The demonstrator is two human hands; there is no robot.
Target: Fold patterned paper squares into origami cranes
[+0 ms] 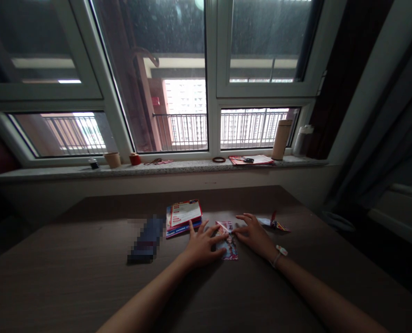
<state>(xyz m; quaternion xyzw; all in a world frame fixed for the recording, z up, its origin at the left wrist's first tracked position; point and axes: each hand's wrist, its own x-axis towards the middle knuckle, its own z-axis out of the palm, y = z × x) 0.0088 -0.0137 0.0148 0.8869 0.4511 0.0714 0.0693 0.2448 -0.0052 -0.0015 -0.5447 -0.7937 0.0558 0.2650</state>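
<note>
A small colourful printed sheet of paper (229,245) lies on the dark wooden table (88,277), with one corner folded over. My left hand (200,245) rests on its left edge, fingers spread and flat. My right hand (253,233) presses its upper right side with fingers stretched out; a bracelet sits on that wrist. Neither hand grips anything.
A stack of red-and-blue printed leaflets (183,216) lies just left of my hands, beside a dark blurred object (146,243). A small folded paper figure (277,224) sits to the right. The windowsill (192,167) holds cups, a tall tube (282,138), papers with scissors, and a ring.
</note>
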